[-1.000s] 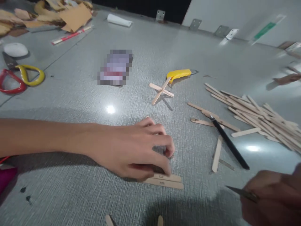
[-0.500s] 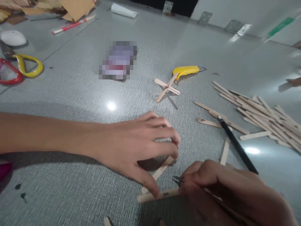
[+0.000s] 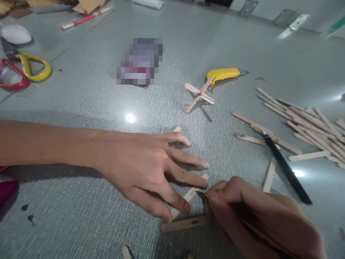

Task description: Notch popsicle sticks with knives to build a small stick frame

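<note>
My left hand (image 3: 145,169) lies across the grey table with its fingers spread. Its fingertips press on a wooden craft stick (image 3: 191,194) that bears a small rectangular mark. Closed in a pinch, my right hand (image 3: 250,212) grips a slim craft knife (image 3: 201,195), whose dark pointed tip meets that stick beside the mark. Most of the knife is hidden by the hand. Just below lies a second craft stick (image 3: 176,226), with a small dark rectangle on it; my right hand covers its far end. Another stick end (image 3: 177,129) shows beyond my left little finger.
A crossed-stick piece (image 3: 199,94) touches a yellow cutter (image 3: 222,74). A black pen-like tool (image 3: 287,167) rests over loose sticks, near a stick pile (image 3: 315,126). Scissors (image 3: 37,68), a white mouse-shaped object (image 3: 16,34) and a pixelated object (image 3: 140,61) lie farther off.
My left hand has spread its fingers and shifted from the lower stick onto the marked one. The knife tip has moved up onto that stick. The whole view has shifted slightly.
</note>
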